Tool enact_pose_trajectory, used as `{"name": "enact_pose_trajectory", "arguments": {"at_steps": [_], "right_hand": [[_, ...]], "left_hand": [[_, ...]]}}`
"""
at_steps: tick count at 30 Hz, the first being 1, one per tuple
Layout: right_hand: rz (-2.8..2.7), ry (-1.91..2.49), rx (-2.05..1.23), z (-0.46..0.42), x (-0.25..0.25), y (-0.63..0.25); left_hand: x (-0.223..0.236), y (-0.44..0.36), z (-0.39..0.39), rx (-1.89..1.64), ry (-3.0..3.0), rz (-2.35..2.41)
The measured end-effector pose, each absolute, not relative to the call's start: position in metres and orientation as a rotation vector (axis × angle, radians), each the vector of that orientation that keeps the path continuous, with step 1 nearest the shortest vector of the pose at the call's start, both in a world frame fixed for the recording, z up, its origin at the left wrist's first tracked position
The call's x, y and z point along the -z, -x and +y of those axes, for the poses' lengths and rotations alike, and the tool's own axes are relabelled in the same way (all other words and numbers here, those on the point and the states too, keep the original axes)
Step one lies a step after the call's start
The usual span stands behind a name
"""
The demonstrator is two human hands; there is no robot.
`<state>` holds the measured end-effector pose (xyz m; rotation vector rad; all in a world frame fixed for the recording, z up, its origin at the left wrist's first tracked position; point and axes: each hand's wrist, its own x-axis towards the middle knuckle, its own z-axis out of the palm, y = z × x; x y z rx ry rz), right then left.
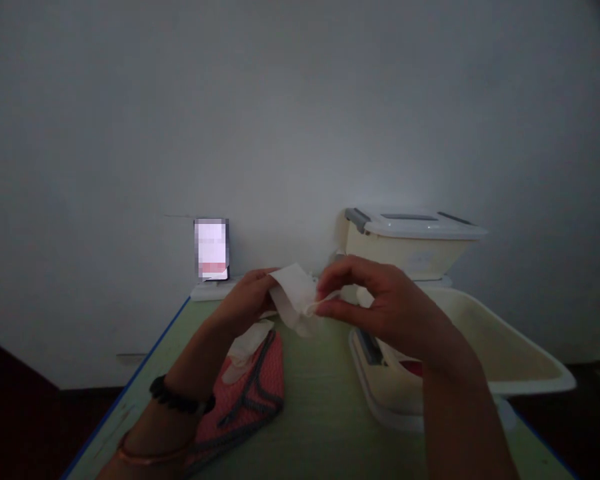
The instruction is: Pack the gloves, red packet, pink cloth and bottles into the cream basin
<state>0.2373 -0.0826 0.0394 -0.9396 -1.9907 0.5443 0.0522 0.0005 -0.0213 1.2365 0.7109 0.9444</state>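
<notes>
A thin, soft white tissue (295, 293) is held up between my two hands above the table. My left hand (250, 300) is closed on its left edge, with the fingertips partly hidden behind it. At the right side of the tissue, my right hand (380, 293) pinches a bunched, narrow part between thumb and fingers. Below my left wrist lies a red knitted piece (275, 363) with dark grey edging and a grey cord. Another crumpled white tissue (250, 343) rests on top of it.
An upright phone (212, 250) with a lit screen stands at the table's back left. Back right is a lidded cream box (405, 253) with grey clasps. In front of it an open cream bin (520, 353) sits over another box (385, 397). The green table (325, 413) has blue edges.
</notes>
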Motion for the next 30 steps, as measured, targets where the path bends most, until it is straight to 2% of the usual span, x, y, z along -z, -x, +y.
{"name": "enact_pose_trajectory", "arguments": {"at_steps": [11, 21, 30], "right_hand": [[-2.304, 1.191, -0.562, -0.082, -0.036, -0.233], [-2.066, 1.368, -0.533, -0.072, -0.027, -0.23], [-2.021, 1.271, -0.591, -0.065, -0.023, -0.224]], "left_hand": [[0.001, -0.049, -0.007, -1.055, -1.171, 0.612], [0.001, -0.045, -0.011, -1.095, -1.381, 0.731], [-0.001, -0.046, -0.015, -1.164, -1.447, 0.775]]}}
